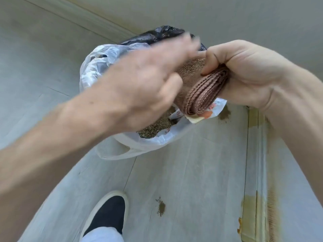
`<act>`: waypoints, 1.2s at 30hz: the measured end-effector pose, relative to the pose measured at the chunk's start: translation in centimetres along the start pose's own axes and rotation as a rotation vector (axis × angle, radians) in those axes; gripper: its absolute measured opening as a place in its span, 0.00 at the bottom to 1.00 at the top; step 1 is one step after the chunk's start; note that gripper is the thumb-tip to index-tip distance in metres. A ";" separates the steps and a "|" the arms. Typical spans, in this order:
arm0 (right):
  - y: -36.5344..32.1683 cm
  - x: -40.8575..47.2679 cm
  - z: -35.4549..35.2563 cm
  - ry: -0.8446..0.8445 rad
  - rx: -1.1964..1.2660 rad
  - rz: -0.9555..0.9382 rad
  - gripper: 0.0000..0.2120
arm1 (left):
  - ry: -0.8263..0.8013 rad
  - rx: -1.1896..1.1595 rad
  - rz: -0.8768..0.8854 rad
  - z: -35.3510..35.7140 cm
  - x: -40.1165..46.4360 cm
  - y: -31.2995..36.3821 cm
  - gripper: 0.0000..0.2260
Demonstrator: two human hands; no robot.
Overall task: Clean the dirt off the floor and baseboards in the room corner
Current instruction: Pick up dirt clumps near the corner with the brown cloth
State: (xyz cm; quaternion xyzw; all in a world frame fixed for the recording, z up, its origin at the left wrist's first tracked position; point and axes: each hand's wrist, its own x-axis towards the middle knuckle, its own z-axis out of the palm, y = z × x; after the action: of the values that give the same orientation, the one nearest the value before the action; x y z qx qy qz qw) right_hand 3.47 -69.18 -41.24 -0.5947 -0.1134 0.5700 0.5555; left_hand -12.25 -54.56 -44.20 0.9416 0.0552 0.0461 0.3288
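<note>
While right hand [244, 72] pinches folded ribbed cloth [201, 91], gritty dirt [153, 128] fills crinkly bag [97, 67].

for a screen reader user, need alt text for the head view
The right hand grips a folded brown cloth over an open white plastic bag holding dirt, while the blurred left hand brushes across the cloth. Dirt patches lie on the grey floor, and the baseboard is stained.
</note>
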 end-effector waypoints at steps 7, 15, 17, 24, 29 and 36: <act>-0.4 -0.9 1.0 0.055 -0.066 0.027 0.22 | -0.009 0.068 -0.006 0.5 0.2 0.3 0.35; -0.5 -1.4 0.9 0.278 -0.224 -0.047 0.32 | -0.158 0.209 -0.007 0.9 0.3 -0.6 0.34; -0.5 -2.2 0.8 0.337 -0.348 -0.120 0.39 | -0.167 0.358 -0.132 0.8 0.7 -1.3 0.27; 1.9 -5.3 4.8 0.619 -0.643 -0.420 0.31 | 0.147 -0.891 -0.297 1.8 -0.4 2.4 0.15; 8.4 -8.8 7.2 0.672 -0.655 -0.553 0.41 | -0.028 -1.437 -0.233 4.9 -1.8 5.6 0.15; 13.2 -12.0 7.2 0.787 -0.262 -0.651 0.33 | -0.123 -1.385 -0.166 8.4 -3.1 7.2 0.12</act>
State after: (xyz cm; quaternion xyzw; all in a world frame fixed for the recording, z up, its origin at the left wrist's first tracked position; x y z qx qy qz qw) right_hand -12.80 -79.23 -43.14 -0.7622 -0.1455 0.0823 0.6254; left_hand -13.77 -65.72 -46.37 0.5089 0.0661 -0.0080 0.8582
